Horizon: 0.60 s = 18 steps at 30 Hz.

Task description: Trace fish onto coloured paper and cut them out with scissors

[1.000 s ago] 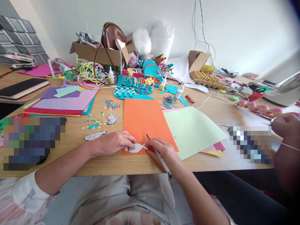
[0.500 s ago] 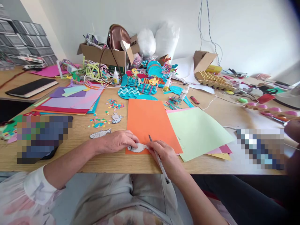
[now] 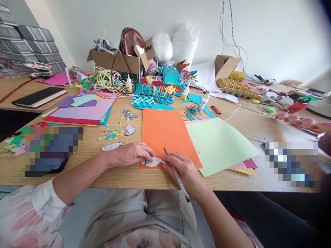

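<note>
A small white paper fish (image 3: 152, 162) with drawn outlines lies along the near edge of an orange sheet (image 3: 164, 132). My left hand (image 3: 133, 153) is closed at its head end, fingers curved and holding it against the sheet. With my right hand (image 3: 181, 168) I grip a pen (image 3: 178, 177), its tip pointing up and away from the orange sheet; fingertips of this hand touch the fish's tail. Two more paper cutout fish lie to the left: a long fish (image 3: 112, 146) and a smaller grey-blue fish (image 3: 129, 129).
Round confetti (image 3: 112, 134) is scattered left of the orange sheet. A light green sheet (image 3: 222, 144) lies right, coloured papers (image 3: 80, 112) left. Glue bottles (image 3: 203, 102) and turquoise fish decorations (image 3: 162, 96) stand behind. Another person's hand (image 3: 325, 143) is at the right edge.
The view has shifted slightly. My left fingers have drawn back a little from the fish's body, showing more of it. The pen stays in my right hand.
</note>
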{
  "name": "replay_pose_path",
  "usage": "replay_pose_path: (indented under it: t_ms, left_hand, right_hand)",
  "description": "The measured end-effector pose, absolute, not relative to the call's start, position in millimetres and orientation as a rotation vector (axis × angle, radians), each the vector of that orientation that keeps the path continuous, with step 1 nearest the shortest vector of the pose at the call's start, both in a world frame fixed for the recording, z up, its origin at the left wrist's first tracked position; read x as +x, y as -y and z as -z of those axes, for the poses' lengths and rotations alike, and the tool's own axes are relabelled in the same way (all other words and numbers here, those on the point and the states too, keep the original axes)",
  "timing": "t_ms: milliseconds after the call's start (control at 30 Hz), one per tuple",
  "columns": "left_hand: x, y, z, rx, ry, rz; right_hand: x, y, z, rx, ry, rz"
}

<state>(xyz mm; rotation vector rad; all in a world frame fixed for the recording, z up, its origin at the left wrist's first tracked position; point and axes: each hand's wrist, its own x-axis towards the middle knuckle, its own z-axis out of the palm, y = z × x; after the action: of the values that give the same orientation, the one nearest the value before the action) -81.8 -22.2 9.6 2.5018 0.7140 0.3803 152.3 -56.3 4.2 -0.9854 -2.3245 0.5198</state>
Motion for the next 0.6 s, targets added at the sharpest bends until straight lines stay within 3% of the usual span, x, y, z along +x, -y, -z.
replay_pose_path:
  t_ms: [267,600]
  left_hand:
    - [-78.0,21.9,-9.7,2.467,-0.688,-0.405]
    - [-78.6,21.5,-8.8,2.493,-0.665,-0.419]
  right_hand:
    - [149.8,50.6,-28.8,-1.016,2.249,-1.052]
    - [134.3,39.0,-19.4,-1.011,2.294,-1.125]
